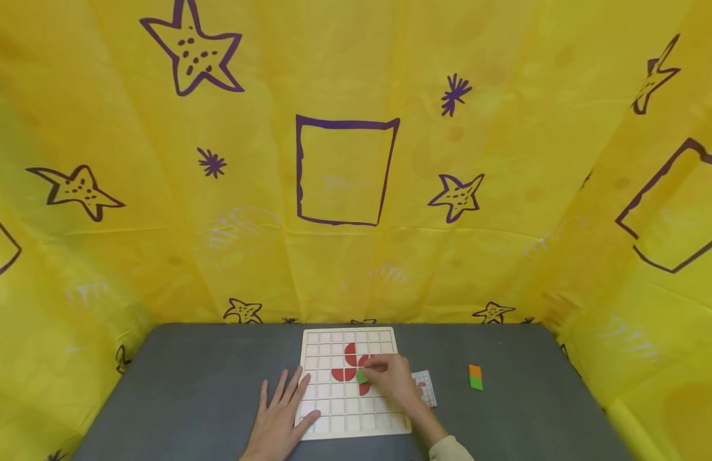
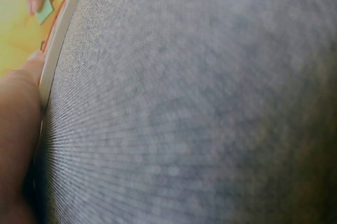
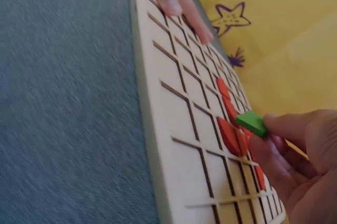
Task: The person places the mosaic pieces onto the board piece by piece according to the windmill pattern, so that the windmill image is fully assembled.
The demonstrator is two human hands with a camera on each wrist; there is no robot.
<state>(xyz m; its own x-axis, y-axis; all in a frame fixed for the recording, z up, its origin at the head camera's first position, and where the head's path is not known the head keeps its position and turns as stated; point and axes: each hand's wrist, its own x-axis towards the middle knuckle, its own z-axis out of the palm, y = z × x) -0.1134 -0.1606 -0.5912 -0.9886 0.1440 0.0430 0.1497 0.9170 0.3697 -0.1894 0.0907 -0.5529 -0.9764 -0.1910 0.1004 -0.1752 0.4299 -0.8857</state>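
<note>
A pale wooden grid board (image 1: 339, 422) lies on the dark table, divided into square cells. Several red rounded pieces (image 1: 339, 374) sit in cells near its middle. My right hand (image 1: 393, 381) pinches a small green tile (image 3: 251, 123) between thumb and fingers, just above the board beside the red pieces. My left hand (image 1: 278, 419) rests with spread fingers on the board's left edge. In the left wrist view the left thumb (image 2: 32, 69) lies along the board's rim, and the green tile shows beyond it.
Partly behind the right forearm, a small printed grid card (image 1: 426, 388) lies at the board's right side. Farther right are an orange tile (image 1: 475, 371) and a green tile (image 1: 476, 383), touching. A yellow patterned cloth (image 1: 344, 269) surrounds the grey table (image 1: 218, 365).
</note>
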